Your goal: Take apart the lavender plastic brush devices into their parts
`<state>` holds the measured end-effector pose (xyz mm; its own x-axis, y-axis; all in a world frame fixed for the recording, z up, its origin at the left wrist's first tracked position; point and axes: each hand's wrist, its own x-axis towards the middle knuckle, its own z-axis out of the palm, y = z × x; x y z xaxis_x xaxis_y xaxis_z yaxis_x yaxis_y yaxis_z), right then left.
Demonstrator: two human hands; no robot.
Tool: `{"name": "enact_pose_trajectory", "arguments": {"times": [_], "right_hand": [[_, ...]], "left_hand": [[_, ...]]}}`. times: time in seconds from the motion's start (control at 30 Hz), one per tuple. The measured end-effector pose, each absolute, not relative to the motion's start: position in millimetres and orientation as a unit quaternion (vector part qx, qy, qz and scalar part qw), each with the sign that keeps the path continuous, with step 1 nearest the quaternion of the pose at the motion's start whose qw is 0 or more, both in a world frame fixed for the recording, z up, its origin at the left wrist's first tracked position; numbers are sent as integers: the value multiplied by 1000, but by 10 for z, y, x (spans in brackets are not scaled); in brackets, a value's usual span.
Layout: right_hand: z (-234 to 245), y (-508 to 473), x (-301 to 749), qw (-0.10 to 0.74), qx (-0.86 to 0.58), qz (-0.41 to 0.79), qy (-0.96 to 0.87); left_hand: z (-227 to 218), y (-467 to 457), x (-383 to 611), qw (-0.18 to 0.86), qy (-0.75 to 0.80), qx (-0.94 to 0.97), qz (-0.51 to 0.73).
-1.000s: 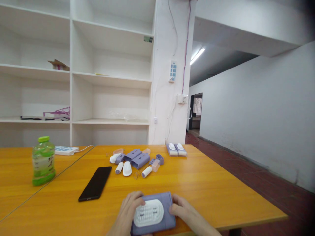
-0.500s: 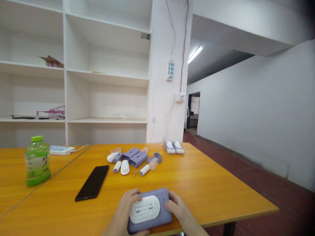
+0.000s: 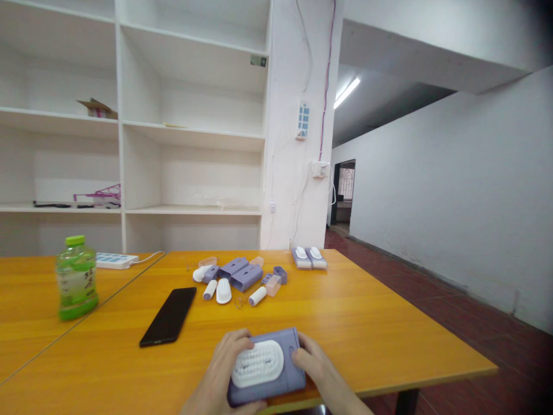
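Observation:
Near the table's front edge I hold a purple brush case (image 3: pixel 294 372) with a white oval bristled pad (image 3: pixel 258 364) facing up. My left hand (image 3: pixel 222 369) grips its left end, with the thumb by the pad's upper edge and fingers beneath. At the right end, my right hand (image 3: pixel 317 363) is closed on the case, its thumb resting on the top near an oval mark. The undersides of the case and several fingertips are hidden. Farther back lie loose purple shells (image 3: pixel 247 278), white rollers (image 3: pixel 258 296), a white oval brush piece (image 3: pixel 223 291) and clear pinkish covers (image 3: pixel 273 285).
A black phone (image 3: pixel 168 317) lies left of my hands. Beyond it stands a green bottle (image 3: pixel 76 279) near a power strip (image 3: pixel 116 260). Two purple-and-white units (image 3: pixel 309 258) sit at the back right. Thin wire springs (image 3: pixel 239 301) lie among the parts. White shelves (image 3: pixel 192 210) rise behind the table.
The view has turned slightly, so the scene sits a little farther right. Both hands keep their hold on the brush case, which stays in nearly the same place.

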<state>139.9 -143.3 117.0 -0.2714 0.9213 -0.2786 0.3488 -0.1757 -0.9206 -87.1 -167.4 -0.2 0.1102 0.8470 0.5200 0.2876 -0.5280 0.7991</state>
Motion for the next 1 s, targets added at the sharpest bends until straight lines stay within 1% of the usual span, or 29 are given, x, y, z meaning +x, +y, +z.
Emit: {"name": "enact_pose_trajectory", "arguments": {"times": [0.23, 0.43, 0.6, 0.77, 0.87, 1.0], "right_hand": [[1260, -1413, 1341, 259, -538, 551, -583], [1332, -1410, 1318, 238, -550, 527, -603], [1253, -1428, 1300, 249, -567, 509, -598], [1173, -1419, 1280, 265, -588, 511, -569], [1212, -1412, 1237, 273, -590, 520, -554], [1270, -1407, 1205, 262, -602, 530, -536]], "left_hand": [[37, -1687, -866, 288, 402, 687, 532], [132, -1706, -878, 296, 404, 687, 527], [202, -1711, -881, 306, 426, 691, 497], [148, -1660, -910, 304, 425, 722, 454], [121, -1639, -941, 293, 423, 731, 448], [112, -1640, -966, 297, 407, 739, 447]]}}
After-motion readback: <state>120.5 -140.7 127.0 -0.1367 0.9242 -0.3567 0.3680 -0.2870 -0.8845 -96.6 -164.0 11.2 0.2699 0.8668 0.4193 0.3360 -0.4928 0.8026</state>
